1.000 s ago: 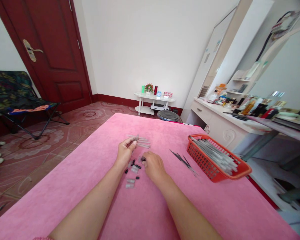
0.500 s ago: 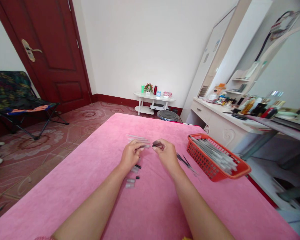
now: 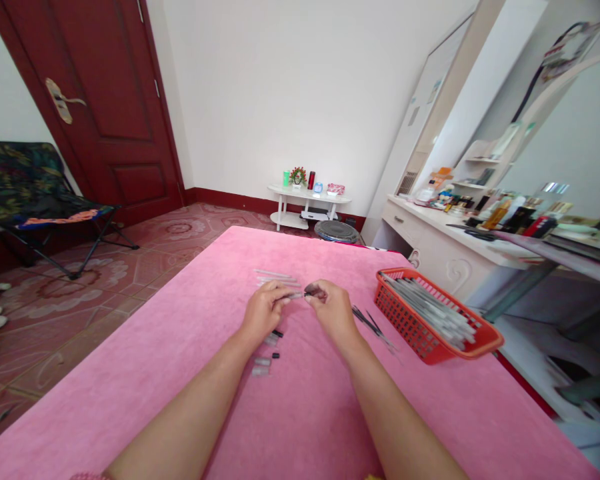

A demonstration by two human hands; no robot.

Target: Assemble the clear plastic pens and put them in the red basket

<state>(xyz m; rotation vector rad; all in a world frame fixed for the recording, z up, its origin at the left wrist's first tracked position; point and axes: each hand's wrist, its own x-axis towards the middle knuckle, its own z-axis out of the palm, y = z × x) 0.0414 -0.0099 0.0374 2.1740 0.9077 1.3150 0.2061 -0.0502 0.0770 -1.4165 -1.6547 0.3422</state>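
Over the middle of the pink cloth, my left hand (image 3: 267,308) is closed on a thin, clear pen barrel (image 3: 295,295), its tip pointing right. Facing it, my right hand (image 3: 330,303) pinches a small black pen plug (image 3: 307,293) between thumb and fingers. The barrel tip and the plug are almost end to end; I cannot tell if they touch. Beyond my left hand lie several clear pen barrels (image 3: 275,274). Nearer me are clear pen caps (image 3: 261,362) and a small black plug (image 3: 276,356). Thin dark refills (image 3: 370,321) lie right of my right hand.
A red plastic basket (image 3: 405,321) full of greyish pens (image 3: 433,310) stands on the right of the pink-covered table (image 3: 180,373). Past it is a white dressing table (image 3: 430,230) crowded with bottles. A folding chair (image 3: 45,200) stands at the left.
Both hands stay in nearly the same place. My left hand has shifted very slightly, and the barrel tip looks a little closer to the black plug.
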